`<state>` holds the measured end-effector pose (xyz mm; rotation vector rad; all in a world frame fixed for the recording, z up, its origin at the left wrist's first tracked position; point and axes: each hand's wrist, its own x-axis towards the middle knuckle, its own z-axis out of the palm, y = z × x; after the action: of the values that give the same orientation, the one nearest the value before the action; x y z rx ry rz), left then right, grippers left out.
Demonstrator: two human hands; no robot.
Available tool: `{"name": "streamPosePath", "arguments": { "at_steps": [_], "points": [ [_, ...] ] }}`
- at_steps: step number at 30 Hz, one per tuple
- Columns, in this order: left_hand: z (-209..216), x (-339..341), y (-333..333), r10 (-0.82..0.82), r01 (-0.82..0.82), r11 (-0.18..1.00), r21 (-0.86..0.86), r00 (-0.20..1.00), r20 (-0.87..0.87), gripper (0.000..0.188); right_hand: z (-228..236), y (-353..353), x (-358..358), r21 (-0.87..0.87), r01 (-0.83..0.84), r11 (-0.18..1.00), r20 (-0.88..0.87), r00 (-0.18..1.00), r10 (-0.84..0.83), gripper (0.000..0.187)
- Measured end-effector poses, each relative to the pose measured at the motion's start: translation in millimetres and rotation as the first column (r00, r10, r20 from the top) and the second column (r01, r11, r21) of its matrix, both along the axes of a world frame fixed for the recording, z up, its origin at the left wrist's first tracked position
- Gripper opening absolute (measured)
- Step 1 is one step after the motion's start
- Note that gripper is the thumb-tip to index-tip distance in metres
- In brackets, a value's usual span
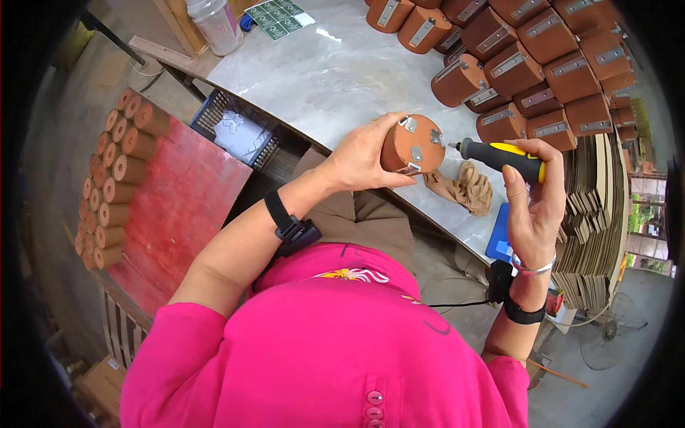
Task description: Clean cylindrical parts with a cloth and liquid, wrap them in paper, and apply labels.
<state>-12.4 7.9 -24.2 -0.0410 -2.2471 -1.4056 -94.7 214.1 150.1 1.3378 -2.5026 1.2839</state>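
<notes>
My left hand (364,155) is wrapped round a reddish-brown cylinder (407,146), a pot-like piece with small metal brackets on its end face. That end is turned toward me and to the right. In my right hand (539,207) is a screwdriver (503,158) with a black and yellow handle, its tip pointing left at a bracket on the edge of the cylinder. Whether the tip touches the bracket I cannot tell. A crumpled brown cloth or paper (467,189) lies on the table just below the cylinder.
Many similar cylinders with metal strips (510,68) are stacked at the far right. Plain brown cylinders (121,171) stand in rows on a red board (185,207) at left. A dark crate (214,110) holds metal pieces. Cardboard sheets (589,235) and a blue item (499,232) are at right.
</notes>
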Motion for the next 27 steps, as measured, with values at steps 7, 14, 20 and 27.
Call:
{"name": "streamPosePath", "arguments": {
  "at_steps": [7, 14, 20, 27],
  "points": [
    [2, 1, -1, -0.023, 0.023, 1.000, 0.019, 1.000, -0.007, 0.097, -1, -13, -7, 0.086, -0.048, 0.995, -0.017, 0.999, 0.049, 0.027],
    [1, 0, -1, -0.020, 0.020, 1.000, 0.019, 1.000, -0.009, 0.097, 0, -19, -9, 0.140, -0.077, 0.987, -0.060, 0.994, 0.086, 0.028],
    [-2, 0, 0, -0.018, 0.018, 1.000, 0.010, 1.000, -0.018, 0.098, 3, -23, -10, 0.165, -0.078, 0.983, -0.058, 0.994, 0.089, 0.027],
    [-1, 1, -1, -0.014, 0.015, 1.000, 0.020, 1.000, -0.013, 0.098, 11, -29, -12, 0.247, -0.118, 0.962, -0.132, 0.979, 0.154, 0.029]
  ]
}}
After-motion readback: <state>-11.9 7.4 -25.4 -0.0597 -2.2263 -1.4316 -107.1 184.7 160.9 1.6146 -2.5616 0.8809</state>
